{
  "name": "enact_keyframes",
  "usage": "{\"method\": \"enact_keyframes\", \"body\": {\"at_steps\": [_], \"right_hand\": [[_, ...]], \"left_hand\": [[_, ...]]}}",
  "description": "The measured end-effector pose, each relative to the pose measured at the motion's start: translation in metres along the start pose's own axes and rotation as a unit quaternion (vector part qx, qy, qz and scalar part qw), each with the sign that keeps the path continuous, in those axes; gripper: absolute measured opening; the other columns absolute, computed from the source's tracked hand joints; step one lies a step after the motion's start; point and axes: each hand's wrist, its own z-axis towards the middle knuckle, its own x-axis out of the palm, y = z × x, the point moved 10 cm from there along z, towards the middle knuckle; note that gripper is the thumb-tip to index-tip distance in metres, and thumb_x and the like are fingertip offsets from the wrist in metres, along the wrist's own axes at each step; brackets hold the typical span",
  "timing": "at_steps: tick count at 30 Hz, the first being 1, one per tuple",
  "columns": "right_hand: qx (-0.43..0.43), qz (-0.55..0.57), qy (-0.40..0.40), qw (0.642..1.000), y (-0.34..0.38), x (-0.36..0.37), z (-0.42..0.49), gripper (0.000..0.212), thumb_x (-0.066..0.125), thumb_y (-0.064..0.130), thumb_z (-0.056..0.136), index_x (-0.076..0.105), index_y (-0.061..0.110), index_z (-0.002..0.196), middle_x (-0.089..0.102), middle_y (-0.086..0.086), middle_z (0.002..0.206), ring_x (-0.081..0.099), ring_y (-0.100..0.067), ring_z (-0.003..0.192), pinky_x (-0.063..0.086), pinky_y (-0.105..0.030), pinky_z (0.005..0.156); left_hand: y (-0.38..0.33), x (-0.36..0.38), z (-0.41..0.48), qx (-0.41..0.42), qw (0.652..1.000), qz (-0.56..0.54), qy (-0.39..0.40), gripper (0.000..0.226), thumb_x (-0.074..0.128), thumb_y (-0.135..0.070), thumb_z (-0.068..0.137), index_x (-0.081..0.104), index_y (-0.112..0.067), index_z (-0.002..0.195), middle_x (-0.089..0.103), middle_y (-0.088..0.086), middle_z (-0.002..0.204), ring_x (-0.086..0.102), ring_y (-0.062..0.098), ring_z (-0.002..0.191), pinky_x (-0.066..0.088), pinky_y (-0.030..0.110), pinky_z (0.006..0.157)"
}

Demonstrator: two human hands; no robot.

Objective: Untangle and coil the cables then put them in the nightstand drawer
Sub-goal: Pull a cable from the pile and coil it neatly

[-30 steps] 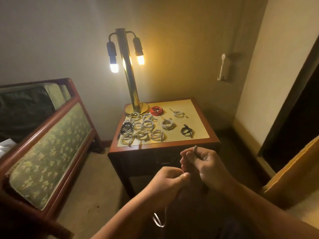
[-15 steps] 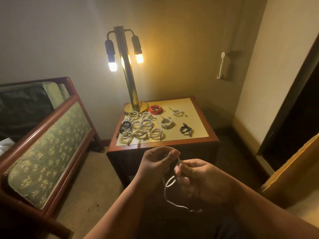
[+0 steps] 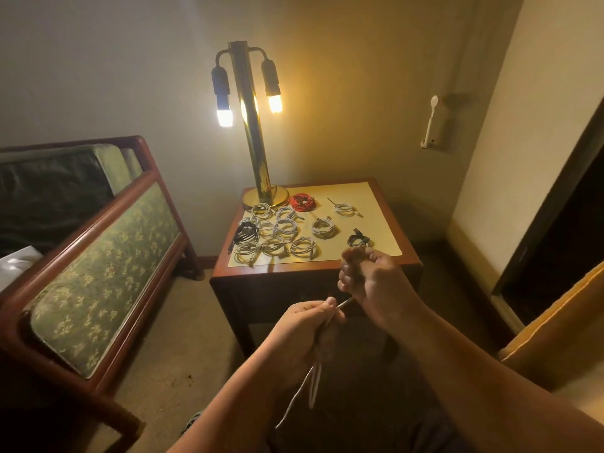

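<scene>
My left hand (image 3: 304,335) pinches a white cable (image 3: 309,384) between thumb and fingers, and its loose strands hang below the hand. My right hand (image 3: 369,282) is higher, fingers curled round the cable's other end in front of the nightstand (image 3: 405,259). On the nightstand's yellow top lie several coiled white cables (image 3: 284,228), a red coil (image 3: 302,202), a black coil at the left (image 3: 244,232) and a small black coil at the right (image 3: 359,239). The nightstand's front is dark and I cannot make out the drawer.
A brass lamp (image 3: 253,152) with two lit bulbs stands at the nightstand's back left corner. A wooden bed frame with green patterned padding (image 3: 104,256) runs along the left. A yellow cushioned edge (image 3: 555,328) sits at the right, with a dark doorway behind it.
My right hand has risen toward the nightstand edge while my left hand dropped lower. The cable between them is now pulled straight, and its loose strands hang below my left hand.
</scene>
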Motion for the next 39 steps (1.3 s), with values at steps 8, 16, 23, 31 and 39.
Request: {"method": "enact_keyframes", "body": {"at_steps": [8,16,23,31,39], "right_hand": [[-0.012,-0.323,0.090,0.942,-0.022,0.012,-0.011,0.033,0.040,0.029,0.109,0.067,0.015,0.097,0.066,0.004,0.081,0.065,-0.003,0.075,0.054,-0.019,0.072],[0.121,-0.224,0.236,0.938,-0.062,0.026,-0.040,0.041,0.035,0.028,0.110,0.067,0.009,0.092,0.062,-0.002,0.077,0.061,-0.012,0.070,0.051,-0.024,0.067],[0.140,0.111,0.279,0.943,-0.036,0.073,-0.065,0.031,0.038,0.019,0.107,0.058,0.008,0.086,0.040,-0.004,0.072,0.045,-0.014,0.060,0.045,-0.026,0.056],[0.039,0.169,0.012,0.985,-0.013,0.010,-0.006,0.031,0.030,0.013,0.108,0.052,0.010,0.087,0.046,-0.004,0.066,0.045,-0.014,0.057,0.044,-0.027,0.057],[0.069,-0.192,0.102,0.974,-0.042,0.007,-0.018,0.039,0.036,0.029,0.110,0.063,0.005,0.098,0.063,-0.005,0.075,0.060,-0.017,0.070,0.054,-0.029,0.067]], "left_hand": [[-0.027,-0.021,-0.010,-0.027,0.993,-0.033,0.108,0.017,0.065,-0.021,0.092,0.070,-0.007,0.083,0.048,0.000,0.056,0.046,0.008,0.044,0.040,0.018,0.041],[-0.065,-0.064,0.004,0.081,0.996,-0.040,-0.019,0.020,0.065,-0.031,0.090,0.071,-0.013,0.085,0.039,0.000,0.061,0.031,0.011,0.047,0.028,0.022,0.039],[-0.030,-0.047,0.024,0.108,0.984,0.103,-0.094,0.019,0.061,-0.028,0.100,0.073,-0.018,0.092,0.066,-0.001,0.069,0.059,0.011,0.060,0.047,0.024,0.050],[0.014,0.005,0.013,0.014,0.960,0.276,0.040,0.045,0.046,-0.048,0.104,0.074,-0.020,0.083,0.052,0.000,0.066,0.045,0.012,0.056,0.034,0.027,0.051],[-0.075,-0.008,-0.028,0.142,0.946,0.288,0.043,0.025,0.061,-0.036,0.097,0.076,-0.020,0.086,0.068,0.011,0.083,0.059,0.024,0.070,0.045,0.028,0.064]]}}
